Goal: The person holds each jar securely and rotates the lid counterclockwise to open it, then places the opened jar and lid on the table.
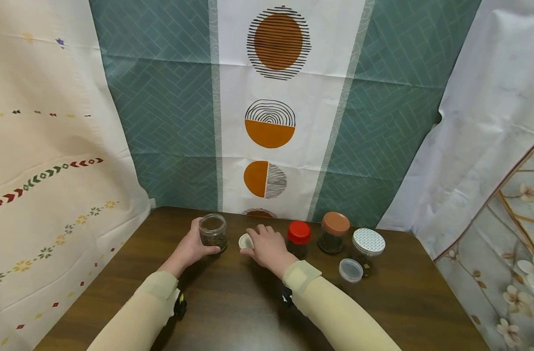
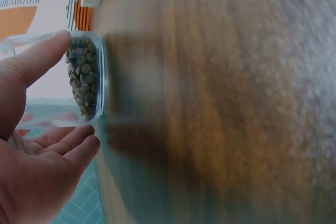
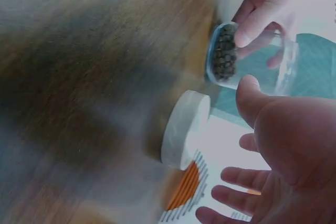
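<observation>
As the head view shows, the left hand grips the clear jar, far left; the right hand is spread beside the white lid. Left wrist view: walls appear stiff, slippery; hold low. Right wrist view: lid seems light; pinch its rim.

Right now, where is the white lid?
In the head view, the white lid lies toward the back of the table, between the glass jar in the left hand and the right hand close beside it.
</observation>
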`<control>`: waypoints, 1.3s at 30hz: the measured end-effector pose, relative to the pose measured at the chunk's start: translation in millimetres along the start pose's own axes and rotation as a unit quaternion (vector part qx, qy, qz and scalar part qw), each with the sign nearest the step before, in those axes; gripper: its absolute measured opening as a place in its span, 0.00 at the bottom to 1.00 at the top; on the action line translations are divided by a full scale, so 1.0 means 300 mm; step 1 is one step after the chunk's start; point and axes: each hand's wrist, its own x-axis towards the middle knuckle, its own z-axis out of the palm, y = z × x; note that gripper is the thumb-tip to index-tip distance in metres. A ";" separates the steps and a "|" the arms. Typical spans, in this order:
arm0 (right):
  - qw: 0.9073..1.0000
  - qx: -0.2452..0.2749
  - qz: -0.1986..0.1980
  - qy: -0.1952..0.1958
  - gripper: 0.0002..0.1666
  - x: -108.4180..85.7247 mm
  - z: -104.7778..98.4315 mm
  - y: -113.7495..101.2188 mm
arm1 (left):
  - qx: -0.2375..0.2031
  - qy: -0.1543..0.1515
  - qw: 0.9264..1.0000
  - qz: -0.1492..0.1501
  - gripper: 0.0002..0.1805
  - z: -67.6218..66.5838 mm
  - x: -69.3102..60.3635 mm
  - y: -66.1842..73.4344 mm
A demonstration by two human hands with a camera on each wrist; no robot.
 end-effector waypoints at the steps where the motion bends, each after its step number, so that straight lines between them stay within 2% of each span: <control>1: 1.000 -0.002 -0.003 0.004 0.39 -0.008 -0.007 0.002 | -0.010 -0.001 1.000 0.001 0.60 -0.004 0.000 0.001; 5: 1.000 -0.004 -0.009 0.021 0.39 -0.043 -0.040 0.015 | -0.025 0.000 1.000 -0.002 0.64 -0.019 0.000 0.005; 10: 0.999 -0.006 -0.017 0.037 0.40 -0.081 -0.087 0.039 | 0.004 0.014 1.000 -0.008 0.69 -0.037 -0.005 0.018; 15: 0.998 -0.001 -0.024 0.050 0.40 -0.115 -0.117 0.073 | 0.041 0.031 0.999 0.019 0.66 -0.042 -0.017 0.057; 19: 0.996 0.011 -0.039 0.076 0.39 -0.139 -0.125 0.099 | 0.082 0.046 0.995 0.039 0.64 -0.029 -0.036 0.095; 24: 0.991 0.012 -0.058 0.116 0.36 -0.162 -0.133 0.131 | 0.126 0.065 0.988 0.068 0.62 -0.008 -0.060 0.138; 28: 0.990 -0.014 -0.047 0.129 0.36 -0.181 -0.148 0.157 | 0.155 0.079 0.980 0.098 0.61 0.011 -0.079 0.174; 32: 0.991 -0.029 -0.030 0.126 0.36 -0.197 -0.162 0.180 | 0.175 0.088 0.972 0.130 0.60 0.037 -0.099 0.204; 37: 0.994 -0.043 0.002 0.100 0.38 -0.214 -0.168 0.206 | 0.200 0.104 0.958 0.176 0.59 0.074 -0.121 0.242; 39: 0.995 -0.045 0.018 0.087 0.39 -0.220 -0.164 0.216 | 0.205 0.102 0.955 0.187 0.59 0.089 -0.128 0.259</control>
